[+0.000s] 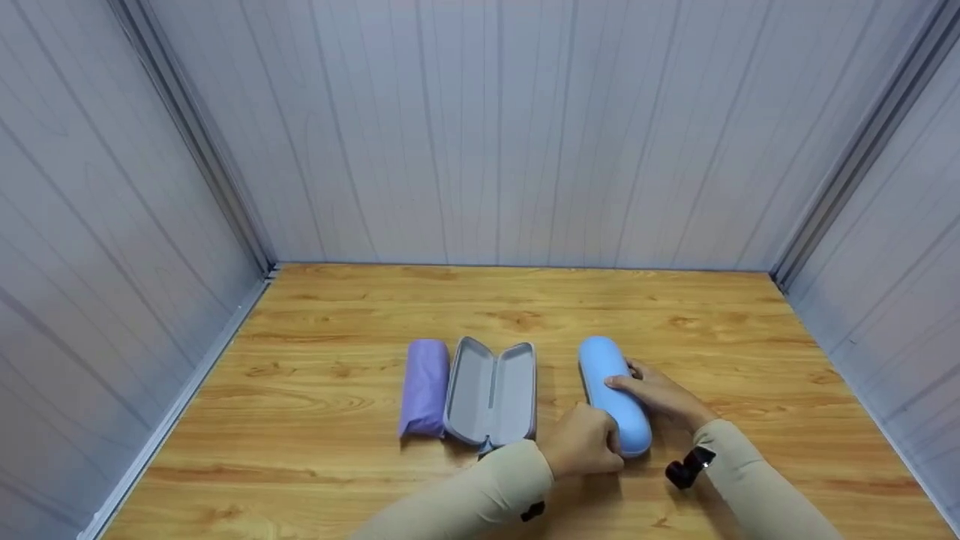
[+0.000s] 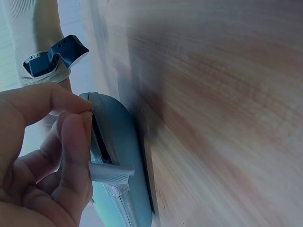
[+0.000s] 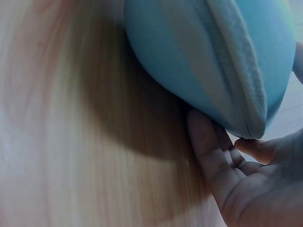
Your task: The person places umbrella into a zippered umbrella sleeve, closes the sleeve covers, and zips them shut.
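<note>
Wooden tabletop point(image 1: 315, 427); right grip point(image 1: 666, 394) clasps blue case point(image 1: 609, 382); left grip point(image 1: 580, 441) pinches zip point(image 2: 107, 155), gap point(image 2: 99, 137) visible only from left wrist.

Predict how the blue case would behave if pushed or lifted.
The blue case looks fairly stiff: no dent shows under the right hand. Its rounded sides might let it rock when pushed. A dark gap along the zip suggests it could gape.

Blue case point(image 3: 213, 61) cropped in right wrist view, left sleeve point(image 1: 469, 491) cropped in head view
</note>
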Demonstrator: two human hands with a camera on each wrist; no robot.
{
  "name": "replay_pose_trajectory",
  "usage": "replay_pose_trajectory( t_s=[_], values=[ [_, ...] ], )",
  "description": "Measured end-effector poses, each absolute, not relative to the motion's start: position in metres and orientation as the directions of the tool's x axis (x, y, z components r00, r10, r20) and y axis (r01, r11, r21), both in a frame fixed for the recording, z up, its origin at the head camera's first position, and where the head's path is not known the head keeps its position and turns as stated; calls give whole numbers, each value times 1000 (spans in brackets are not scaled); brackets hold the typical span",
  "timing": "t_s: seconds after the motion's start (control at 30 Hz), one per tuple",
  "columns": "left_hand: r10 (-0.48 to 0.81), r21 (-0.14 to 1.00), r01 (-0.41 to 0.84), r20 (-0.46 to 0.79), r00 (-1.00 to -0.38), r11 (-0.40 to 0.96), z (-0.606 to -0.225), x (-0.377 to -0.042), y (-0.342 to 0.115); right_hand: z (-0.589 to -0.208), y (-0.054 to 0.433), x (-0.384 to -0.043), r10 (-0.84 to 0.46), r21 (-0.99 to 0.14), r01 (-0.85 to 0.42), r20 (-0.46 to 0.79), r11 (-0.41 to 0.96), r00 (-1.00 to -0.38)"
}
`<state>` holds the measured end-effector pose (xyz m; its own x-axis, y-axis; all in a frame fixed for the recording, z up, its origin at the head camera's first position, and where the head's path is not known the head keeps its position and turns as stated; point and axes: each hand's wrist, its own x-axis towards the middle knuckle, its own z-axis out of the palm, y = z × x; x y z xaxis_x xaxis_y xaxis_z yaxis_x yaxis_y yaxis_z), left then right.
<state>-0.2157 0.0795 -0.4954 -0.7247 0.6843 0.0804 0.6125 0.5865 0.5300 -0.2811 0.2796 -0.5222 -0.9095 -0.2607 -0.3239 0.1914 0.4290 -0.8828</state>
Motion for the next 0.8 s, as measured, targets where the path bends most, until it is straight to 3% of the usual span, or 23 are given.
replay_pose_trajectory(
  t_s=[0.8],
  values=[
    [602,523,564,116,-790,639,-498,-223,66,-523,279,-282,-253,-872,168,-310,460,-917]
  ],
)
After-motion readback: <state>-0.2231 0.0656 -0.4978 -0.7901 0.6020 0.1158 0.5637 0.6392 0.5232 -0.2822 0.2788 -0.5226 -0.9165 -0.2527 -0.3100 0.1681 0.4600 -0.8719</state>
